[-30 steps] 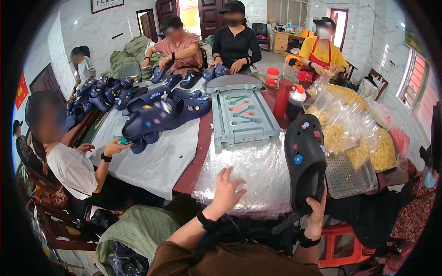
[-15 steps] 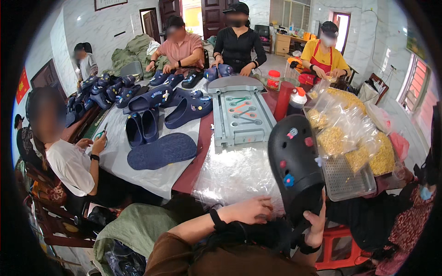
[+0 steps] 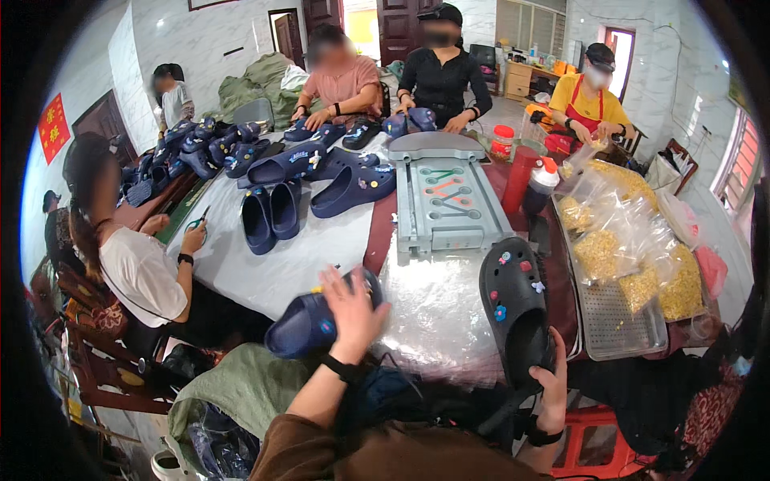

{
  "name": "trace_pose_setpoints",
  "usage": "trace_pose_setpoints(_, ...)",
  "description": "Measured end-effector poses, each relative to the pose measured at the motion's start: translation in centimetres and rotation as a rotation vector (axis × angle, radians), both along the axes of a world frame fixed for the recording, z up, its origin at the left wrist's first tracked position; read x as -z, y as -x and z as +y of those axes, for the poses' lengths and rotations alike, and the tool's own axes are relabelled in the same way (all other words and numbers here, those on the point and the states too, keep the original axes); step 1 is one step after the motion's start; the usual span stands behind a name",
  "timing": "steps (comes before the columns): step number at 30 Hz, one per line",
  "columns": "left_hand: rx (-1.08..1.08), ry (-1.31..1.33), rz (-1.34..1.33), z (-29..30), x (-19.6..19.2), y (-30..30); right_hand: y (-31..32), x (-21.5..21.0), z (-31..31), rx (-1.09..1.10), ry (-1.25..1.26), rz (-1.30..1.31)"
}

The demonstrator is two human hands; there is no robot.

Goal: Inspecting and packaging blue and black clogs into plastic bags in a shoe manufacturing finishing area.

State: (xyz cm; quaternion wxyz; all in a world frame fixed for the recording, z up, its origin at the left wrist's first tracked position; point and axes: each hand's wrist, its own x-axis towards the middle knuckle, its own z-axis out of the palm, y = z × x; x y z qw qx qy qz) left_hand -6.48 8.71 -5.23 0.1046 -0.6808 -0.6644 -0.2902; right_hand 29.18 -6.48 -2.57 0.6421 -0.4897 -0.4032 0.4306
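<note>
maroon table [image 3: 380, 240], clogs [image 3: 513, 276], walls [image 3: 188, 44] perhaps marble

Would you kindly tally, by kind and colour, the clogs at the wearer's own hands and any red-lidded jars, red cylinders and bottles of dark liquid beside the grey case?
Black clog, in the right hand: 1
Navy clog, by the left hand: 1
Red-lidded jar: 1
Red cylinder: 1
Bottle of dark liquid: 1
Total: 5
</note>
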Motion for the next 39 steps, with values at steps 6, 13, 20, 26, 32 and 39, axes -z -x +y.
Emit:
trace_pose_setpoints(6,0.056,0.257,0.217,-0.2,0.3,6.9,0.4,0.8,0.5,-0.014,-0.027,-0.048)
trace_pose_setpoints(13,0.263,0.288,0.381,0.2,-2.0,6.9,0.4,0.7,0.2,-0.005,-0.033,-0.011)
trace_pose_setpoints(20,0.297,-0.024,0.405,6.6,-5.5,6.9,0.9,0.2,0.2,-0.007,-0.048,-0.029)
trace_pose_setpoints(26,0.261,-0.024,0.485,11.8,-2.7,5.6,0.8,-0.3,0.0,-0.019,-0.005,-0.013)
trace_pose_setpoints(32,0.655,-0.061,-0.096,4.4,-2.9,-0.8,0.2,1.0,0.4,-0.013,-0.021,-0.031)
trace_pose_setpoints(39,0.844,0.269,0.008,-3.5,-1.5,-5.9,-0.1,1.4,0.3,-0.023,-0.027,-0.016)
